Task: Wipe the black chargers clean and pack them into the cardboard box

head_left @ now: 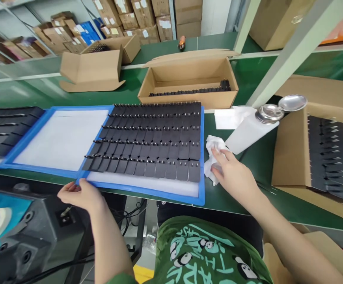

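My right hand (pixel 235 174) is closed on a crumpled white tissue (pixel 215 145) on the bench, its fingers bent into the paper. My left hand (pixel 84 194) is at the front left corner of a blue-framed tray (pixel 148 191). Its fingers are loosely curled with the thumb apart, and nothing shows between them. Rows of flat black pieces (pixel 150 148) with small shiny metal pins cover most of this tray's white surface. To the right of the tissue stands a white pump bottle (pixel 250 132) with a metal lid flipped up.
More blue-framed trays (pixel 62 134) extend leftward, the farthest bearing black pieces (pixel 2 130). Behind is an open carton (pixel 186 100) with black parts. Another carton (pixel 291 157) holding black pieces stands at right. A folded white tissue (pixel 227 118) lies behind the bottle. A slanting post (pixel 295 47) rises nearby.
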Demonstrator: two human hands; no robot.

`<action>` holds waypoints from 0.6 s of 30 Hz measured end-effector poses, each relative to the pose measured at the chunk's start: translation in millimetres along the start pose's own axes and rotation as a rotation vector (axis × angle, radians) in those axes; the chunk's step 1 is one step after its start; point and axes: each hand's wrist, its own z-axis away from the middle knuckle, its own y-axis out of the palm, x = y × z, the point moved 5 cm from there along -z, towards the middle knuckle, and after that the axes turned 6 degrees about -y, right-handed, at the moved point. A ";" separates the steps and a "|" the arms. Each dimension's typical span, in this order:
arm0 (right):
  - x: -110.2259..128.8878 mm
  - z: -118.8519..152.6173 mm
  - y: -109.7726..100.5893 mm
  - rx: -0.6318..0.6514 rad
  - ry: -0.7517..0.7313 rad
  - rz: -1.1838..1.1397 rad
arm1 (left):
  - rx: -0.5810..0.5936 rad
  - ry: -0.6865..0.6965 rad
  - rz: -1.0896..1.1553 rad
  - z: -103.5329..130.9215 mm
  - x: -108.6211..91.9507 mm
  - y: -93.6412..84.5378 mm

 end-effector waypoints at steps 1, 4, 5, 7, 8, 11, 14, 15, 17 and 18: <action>1.0 -3.6 3.2 0.006 -0.025 0.001 | -0.007 0.060 0.019 8.6 -6.8 -6.4; -5.1 -11.0 3.7 -0.022 -0.034 -0.016 | 0.039 0.290 0.106 46.0 -38.4 -25.8; -9.7 -12.5 0.8 -0.052 -0.019 -0.015 | 0.097 0.372 0.139 61.1 -52.1 -30.8; -17.6 -13.6 -7.5 -0.115 0.001 -0.016 | 0.271 0.526 0.201 92.8 -82.7 -37.7; -19.0 -12.7 -12.1 -0.138 -0.005 -0.013 | 0.384 0.600 0.216 108.7 -98.8 -39.1; -10.6 -2.1 -28.8 -0.194 -0.033 0.055 | 0.907 0.958 0.127 161.6 -143.2 -32.2; 13.4 14.9 -45.9 -0.298 -0.106 0.033 | 1.158 1.301 0.029 193.0 -165.8 -23.9; 23.5 18.9 -46.6 -0.290 -0.171 -0.038 | 1.170 1.351 -0.005 195.8 -168.9 -18.6; 43.2 22.5 -38.6 -0.200 -0.307 -0.194 | 1.166 1.418 -0.078 197.3 -170.4 -5.7; 51.1 22.1 -31.2 -0.147 -0.349 -0.246 | 1.155 1.457 -0.108 197.9 -169.8 0.2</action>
